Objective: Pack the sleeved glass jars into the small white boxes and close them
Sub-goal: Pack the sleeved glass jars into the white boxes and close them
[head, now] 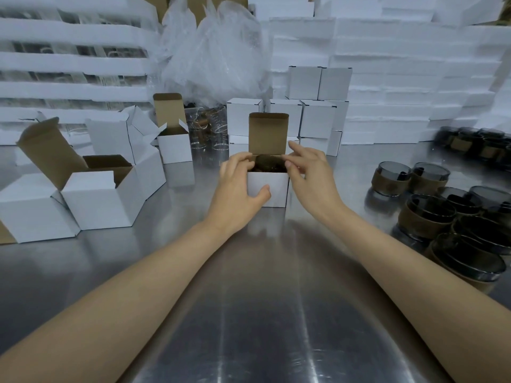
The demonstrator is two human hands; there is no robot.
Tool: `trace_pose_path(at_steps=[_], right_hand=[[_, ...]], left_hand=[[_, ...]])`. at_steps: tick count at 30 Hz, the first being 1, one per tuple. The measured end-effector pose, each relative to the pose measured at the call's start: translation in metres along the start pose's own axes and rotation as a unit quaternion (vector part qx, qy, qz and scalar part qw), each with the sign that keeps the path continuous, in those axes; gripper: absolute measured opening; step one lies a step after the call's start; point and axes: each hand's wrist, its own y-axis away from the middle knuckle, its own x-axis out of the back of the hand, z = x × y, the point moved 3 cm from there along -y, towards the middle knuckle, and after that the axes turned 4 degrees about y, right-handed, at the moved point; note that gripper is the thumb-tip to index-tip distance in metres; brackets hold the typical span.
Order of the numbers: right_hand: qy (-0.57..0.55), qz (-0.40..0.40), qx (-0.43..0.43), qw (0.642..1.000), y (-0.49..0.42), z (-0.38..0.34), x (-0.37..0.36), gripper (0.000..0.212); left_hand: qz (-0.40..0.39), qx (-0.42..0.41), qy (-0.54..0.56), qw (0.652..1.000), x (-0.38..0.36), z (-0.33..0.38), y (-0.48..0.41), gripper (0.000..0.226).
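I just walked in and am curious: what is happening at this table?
A person is packing. The left grip holds a small white box on the metal table; the right grip pinches its right edge. A sleeved jar sits inside, and the lid stands open. More sleeved jars wait on the right, closed boxes behind.

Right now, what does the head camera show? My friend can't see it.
The left hand and right hand hold the top edges of a small white box with a sleeved jar inside, its lid flap standing up. More sleeved jars sit to the right and open boxes to the left on a metal table.
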Motion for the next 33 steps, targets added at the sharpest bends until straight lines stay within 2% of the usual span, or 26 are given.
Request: trace_pose_path(at_steps=[5,7,9,11,13,17,19,21,23,25,28,31,33], right_hand=[[-0.011,0.020,0.013,1.000,0.000,-0.001,0.001,0.033],[-0.114,0.044,-0.004,0.992,0.003,-0.001,0.001,0.037],[-0.247,0.097,-0.047,0.963,0.006,0.001,0.002,0.040],[-0.328,0.136,-0.095,0.930,0.004,0.006,0.002,0.037],[-0.352,0.129,-0.122,0.919,0.001,0.008,0.001,0.030],[-0.329,0.055,-0.105,0.937,0.002,0.007,-0.003,0.020],[-0.320,0.026,-0.091,0.943,0.003,0.004,-0.008,0.023],[-0.294,0.026,-0.100,0.950,0.003,0.004,-0.011,0.035],[-0.298,0.022,-0.136,0.945,0.002,0.005,-0.011,0.055],[-0.344,-0.007,-0.149,0.927,0.001,0.006,-0.012,0.065],[-0.369,-0.034,-0.122,0.921,-0.001,0.005,-0.009,0.051],[-0.356,-0.015,-0.116,0.927,-0.002,0.005,-0.007,0.035],[-0.336,-0.006,-0.116,0.935,-0.001,0.007,-0.008,0.033]], left_hand=[[0.007,0.015,-0.028,0.999,-0.002,-0.001,0.000,0.049],[0.022,0.037,-0.014,0.999,-0.001,-0.002,0.001,0.065],[0.037,0.088,0.039,0.995,0.001,-0.005,0.001,0.087],[0.027,0.150,0.124,0.980,0.002,-0.009,0.000,0.095],[0.009,0.156,0.173,0.972,0.003,-0.009,0.000,0.092],[-0.057,0.037,0.129,0.989,-0.001,0.004,0.004,0.084],[-0.076,0.000,0.091,0.993,-0.002,0.005,0.006,0.071],[-0.062,-0.020,0.081,0.995,0.000,0.006,0.003,0.052],[-0.032,-0.028,0.086,0.995,0.002,0.007,0.001,0.037],[-0.007,-0.031,0.086,0.996,0.004,0.009,-0.001,0.031],[0.002,-0.011,0.110,0.994,0.005,0.007,-0.002,0.025],[0.016,0.014,0.141,0.990,0.004,0.004,-0.002,0.021],[0.046,0.034,0.156,0.986,0.004,0.001,-0.003,0.022]])
